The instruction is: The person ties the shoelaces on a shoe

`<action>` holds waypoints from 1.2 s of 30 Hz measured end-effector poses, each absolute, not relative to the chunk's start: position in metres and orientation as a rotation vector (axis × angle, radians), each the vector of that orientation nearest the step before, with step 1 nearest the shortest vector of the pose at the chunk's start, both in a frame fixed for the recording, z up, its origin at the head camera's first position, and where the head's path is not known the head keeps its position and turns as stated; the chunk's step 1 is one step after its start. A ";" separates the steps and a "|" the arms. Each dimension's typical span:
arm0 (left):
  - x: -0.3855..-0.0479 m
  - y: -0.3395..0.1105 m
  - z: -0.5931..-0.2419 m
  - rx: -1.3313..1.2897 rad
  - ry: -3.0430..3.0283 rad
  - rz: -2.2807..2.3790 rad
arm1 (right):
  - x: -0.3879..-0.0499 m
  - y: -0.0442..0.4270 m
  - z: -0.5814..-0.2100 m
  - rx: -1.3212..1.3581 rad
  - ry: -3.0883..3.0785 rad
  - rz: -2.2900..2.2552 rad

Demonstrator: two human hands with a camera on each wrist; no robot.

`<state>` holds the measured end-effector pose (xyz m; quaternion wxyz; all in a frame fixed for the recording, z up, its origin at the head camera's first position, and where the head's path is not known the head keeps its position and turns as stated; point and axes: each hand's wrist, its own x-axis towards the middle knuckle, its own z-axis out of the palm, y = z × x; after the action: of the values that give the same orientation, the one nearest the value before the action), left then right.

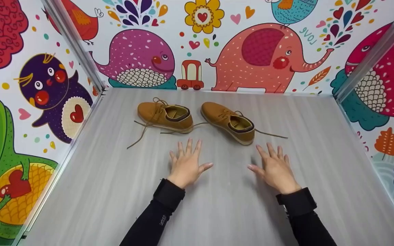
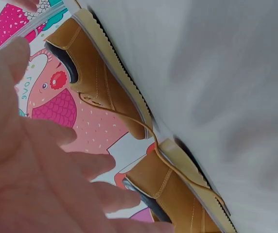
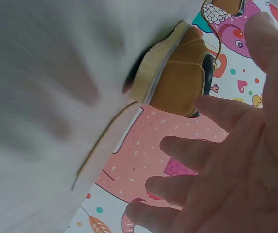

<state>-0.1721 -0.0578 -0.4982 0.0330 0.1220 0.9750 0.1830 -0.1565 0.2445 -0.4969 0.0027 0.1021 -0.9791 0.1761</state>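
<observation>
Poised short of contact, seemingly at the ready stage, ahead of any grip.
Walled in by cartoon-printed panels (image 1: 197, 44); below, a grey wood-grain worktop (image 1: 224, 218). Set toward its far edge, upright and slightly apart, a left-side tan lace-up shoe (image 1: 149, 114) and a right-side tan lace-up shoe (image 1: 215, 114), both angled toe-leftward. Nearer in the head view, a left hand (image 1: 186, 167) and a right hand (image 1: 277, 171), well apart, empty, with fingers spread, touching neither shoe. Thinnest, brown laces (image 1: 271, 134), trailing loose to either side and between. Probably calls for a forward move; for the laces, a fine thumb-and-finger pinch, without snagging the strand by the left-side heel.
</observation>
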 end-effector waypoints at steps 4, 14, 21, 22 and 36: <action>-0.176 -0.060 -0.495 0.370 3.003 0.555 | -0.168 0.245 -0.486 0.341 -3.080 0.533; -0.211 -0.039 -0.477 0.371 2.876 0.798 | -0.254 0.237 -0.459 0.328 -3.048 0.725; -0.248 -0.003 -0.486 0.118 2.503 1.423 | -0.302 0.232 -0.468 0.185 -3.155 0.801; -0.252 0.003 -0.489 0.064 2.462 1.481 | -0.305 0.232 -0.471 0.161 -3.160 0.820; -0.271 0.036 -0.513 -0.146 2.427 1.605 | -0.273 0.208 -0.493 -0.023 -3.096 1.250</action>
<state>-0.2707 0.0363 -0.5132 0.1139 -0.0499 0.8276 0.5474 -0.2727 0.2081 -0.4929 -0.0983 -0.0069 -0.9228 0.3725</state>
